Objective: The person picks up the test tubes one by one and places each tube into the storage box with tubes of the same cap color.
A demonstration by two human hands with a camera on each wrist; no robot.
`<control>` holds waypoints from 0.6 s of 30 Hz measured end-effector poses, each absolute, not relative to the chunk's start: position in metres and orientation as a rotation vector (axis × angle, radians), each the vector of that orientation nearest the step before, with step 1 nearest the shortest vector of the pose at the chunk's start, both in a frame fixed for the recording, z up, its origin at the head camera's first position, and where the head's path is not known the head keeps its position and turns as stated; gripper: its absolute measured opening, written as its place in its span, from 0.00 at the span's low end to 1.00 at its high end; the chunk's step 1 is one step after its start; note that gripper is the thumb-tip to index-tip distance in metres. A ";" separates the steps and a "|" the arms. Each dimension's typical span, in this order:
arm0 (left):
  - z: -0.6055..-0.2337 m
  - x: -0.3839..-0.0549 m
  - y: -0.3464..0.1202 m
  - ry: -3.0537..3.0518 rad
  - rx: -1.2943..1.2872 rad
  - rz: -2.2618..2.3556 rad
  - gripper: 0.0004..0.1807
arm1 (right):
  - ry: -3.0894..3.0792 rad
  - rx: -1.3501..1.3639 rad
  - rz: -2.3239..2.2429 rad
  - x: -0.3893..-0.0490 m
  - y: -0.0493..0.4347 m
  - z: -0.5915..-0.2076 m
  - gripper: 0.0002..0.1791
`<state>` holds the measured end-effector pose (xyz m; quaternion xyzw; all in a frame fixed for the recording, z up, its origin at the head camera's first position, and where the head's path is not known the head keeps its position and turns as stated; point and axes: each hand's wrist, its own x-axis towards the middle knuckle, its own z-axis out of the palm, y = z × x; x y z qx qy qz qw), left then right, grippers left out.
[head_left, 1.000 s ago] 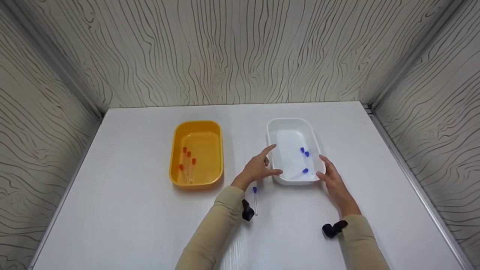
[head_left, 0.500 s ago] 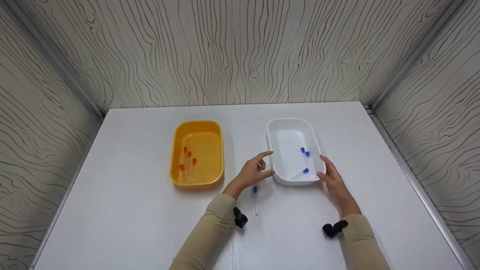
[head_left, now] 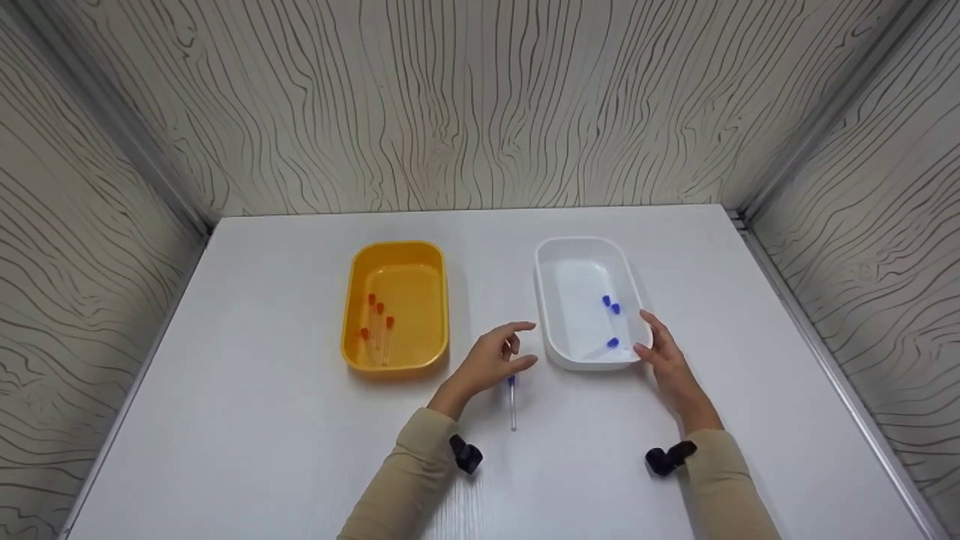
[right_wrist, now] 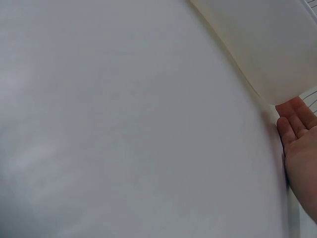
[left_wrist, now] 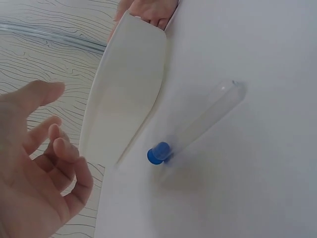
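My left hand (head_left: 486, 361) hovers between the two trays, thumb and index finger apart, with nothing in its grasp. Just below it lies a clear test tube with a blue cap (head_left: 514, 411), on the white table; the hand partly overlaps the cap in the head view. In the left wrist view this test tube (left_wrist: 210, 116) shows in full, away from my fingers. My right hand (head_left: 669, 364) holds the white tray (head_left: 544, 324) at its near right corner, thumb and index fingertips on the rim. The other fingers (right_wrist: 292, 130) lie against the tray's outer side in the right wrist view.
Inside the white tray are three blue-capped tubes (head_left: 613, 343). To the left stands a yellow tray (head_left: 442, 300) with several red-capped tubes (head_left: 389, 322). Wood-patterned panels (head_left: 465, 105) rise behind and beside the table (head_left: 247, 420).
My left hand has drawn back left and slightly toward me, from over the white tray's left rim to above the loose test tube. The right hand stays on the tray.
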<state>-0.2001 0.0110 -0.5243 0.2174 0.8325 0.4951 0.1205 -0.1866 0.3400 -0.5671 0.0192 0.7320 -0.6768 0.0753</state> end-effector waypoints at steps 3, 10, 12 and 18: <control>-0.526 -0.195 0.007 2.447 0.649 1.435 0.29 | 2.170 0.040 -2.062 -0.187 0.340 -0.568 0.36; -0.536 -0.181 -0.002 2.435 0.727 1.435 0.29 | 2.170 0.033 -2.066 -0.187 0.339 -0.568 0.37; -0.540 -0.177 -0.004 2.427 0.725 1.427 0.30 | 2.179 0.045 -2.056 -0.187 0.339 -0.567 0.37; -0.547 -0.168 -0.008 2.442 0.676 1.365 0.33 | 2.195 0.053 -2.031 -0.187 0.339 -0.567 0.37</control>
